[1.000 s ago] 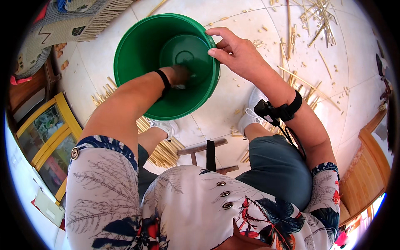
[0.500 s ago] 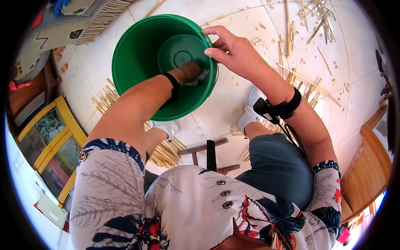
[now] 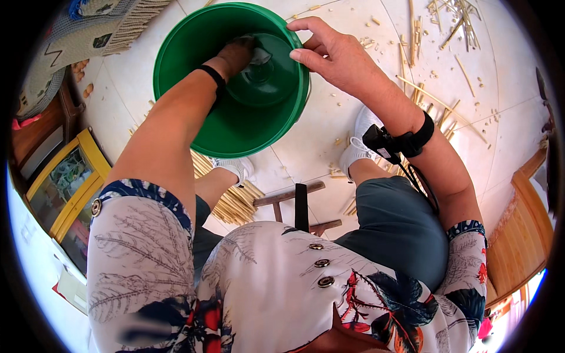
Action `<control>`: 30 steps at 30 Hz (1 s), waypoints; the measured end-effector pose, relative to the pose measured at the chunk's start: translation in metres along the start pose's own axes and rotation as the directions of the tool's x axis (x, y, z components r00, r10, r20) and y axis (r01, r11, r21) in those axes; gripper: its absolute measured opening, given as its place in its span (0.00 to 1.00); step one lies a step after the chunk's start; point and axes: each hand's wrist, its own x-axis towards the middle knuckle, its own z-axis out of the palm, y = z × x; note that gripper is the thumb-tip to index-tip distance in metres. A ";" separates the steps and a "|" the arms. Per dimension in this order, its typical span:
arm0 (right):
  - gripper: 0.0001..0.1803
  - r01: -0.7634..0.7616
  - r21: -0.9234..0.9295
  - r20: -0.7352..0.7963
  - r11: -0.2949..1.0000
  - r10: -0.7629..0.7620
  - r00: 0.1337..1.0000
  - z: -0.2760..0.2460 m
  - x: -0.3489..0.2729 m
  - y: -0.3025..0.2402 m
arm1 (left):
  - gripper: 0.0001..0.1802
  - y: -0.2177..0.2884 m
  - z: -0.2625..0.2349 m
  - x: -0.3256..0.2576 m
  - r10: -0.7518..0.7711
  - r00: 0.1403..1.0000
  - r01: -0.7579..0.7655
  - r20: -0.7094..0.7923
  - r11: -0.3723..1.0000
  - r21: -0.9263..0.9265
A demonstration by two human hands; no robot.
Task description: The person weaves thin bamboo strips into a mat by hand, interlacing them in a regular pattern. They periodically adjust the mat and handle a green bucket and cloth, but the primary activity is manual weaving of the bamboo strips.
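Note:
A green bucket (image 3: 253,126) is tilted so its inside faces me. Deep within it, my left hand (image 3: 236,53) is closed on a pale cloth (image 3: 260,56), which lies against the inner wall near the bottom. Shadow partly hides the fingers there. At the bucket's right rim, my right hand (image 3: 329,56) pinches the edge between thumb and fingers.
Cut yellowish sticks (image 3: 237,205) lie in a pile by my left shoe. More sticks (image 3: 462,26) and small offcuts litter the tiles at the right. A wooden stool (image 3: 288,200) stands between my legs, and a yellow-framed cabinet (image 3: 73,188) is at the left.
My left hand and the cloth have moved from the bucket's right inner side to its far side. The bucket has shifted slightly up and left in view; my right hand keeps hold of the rim.

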 end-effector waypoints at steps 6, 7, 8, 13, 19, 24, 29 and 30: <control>0.18 -0.012 -0.016 -0.017 1.000 0.012 1.000 0.002 0.000 0.001 | 0.17 0.031 0.008 -0.039 -0.096 0.815 0.095 0.572 0.995 0.031; 0.18 -0.002 -0.006 -0.012 1.000 0.002 1.000 0.003 0.001 0.001 | 0.17 0.038 0.010 -0.044 -0.021 0.778 0.022 0.628 1.000 0.005; 0.17 0.002 0.001 -0.013 1.000 -0.002 1.000 0.004 0.002 0.002 | 0.17 0.048 0.008 -0.044 0.060 0.733 -0.057 0.677 0.998 -0.027; 0.17 0.014 0.010 0.001 1.000 -0.014 1.000 0.004 0.004 -0.003 | 0.17 0.095 -0.014 -0.025 0.071 0.791 0.240 0.608 0.878 -0.415; 0.18 -0.022 0.033 0.043 0.999 0.020 0.999 0.000 0.005 -0.005 | 0.18 0.101 -0.050 0.009 -0.356 0.843 0.534 0.402 0.469 -0.704; 0.17 -0.042 0.037 0.058 0.998 0.040 0.998 -0.002 0.005 -0.011 | 0.19 0.023 0.007 0.038 -0.657 0.692 0.671 0.298 0.433 -0.602; 0.17 -0.036 0.057 0.064 0.998 0.032 0.997 -0.003 0.006 -0.013 | 0.18 -0.009 0.056 0.037 -0.789 0.604 0.738 0.110 0.502 -0.451; 0.17 -0.041 0.060 0.068 0.997 0.037 0.997 -0.004 0.007 -0.012 | 0.18 -0.008 0.075 0.046 -0.820 0.566 0.706 0.086 0.428 -0.564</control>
